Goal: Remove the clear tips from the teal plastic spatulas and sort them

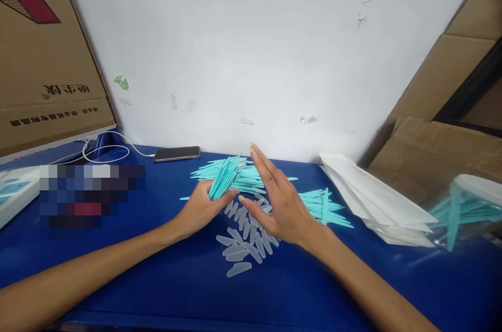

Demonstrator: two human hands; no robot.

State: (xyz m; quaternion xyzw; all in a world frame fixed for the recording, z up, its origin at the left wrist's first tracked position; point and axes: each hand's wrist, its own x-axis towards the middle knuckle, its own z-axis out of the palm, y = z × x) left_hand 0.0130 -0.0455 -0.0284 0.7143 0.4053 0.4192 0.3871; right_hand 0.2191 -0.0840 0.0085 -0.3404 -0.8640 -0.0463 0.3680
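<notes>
Person's left hand (202, 206) grips bundle of turquoise sticks (225, 178); right hand (284, 206) raised beside it, fingers extended; translucent pieces (237, 253) scattered on blue table (164, 290).

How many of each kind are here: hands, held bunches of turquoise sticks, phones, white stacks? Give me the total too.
Hands: 2 (left hand, right hand)
Held bunch of turquoise sticks: 1
Phone: 1
White stack: 1
Total: 5

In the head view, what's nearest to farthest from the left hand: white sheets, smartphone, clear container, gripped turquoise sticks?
From the left hand:
1. Turquoise sticks, in its grip
2. Smartphone, beyond, slightly left
3. White sheets, rightward
4. Clear container, far right
</notes>
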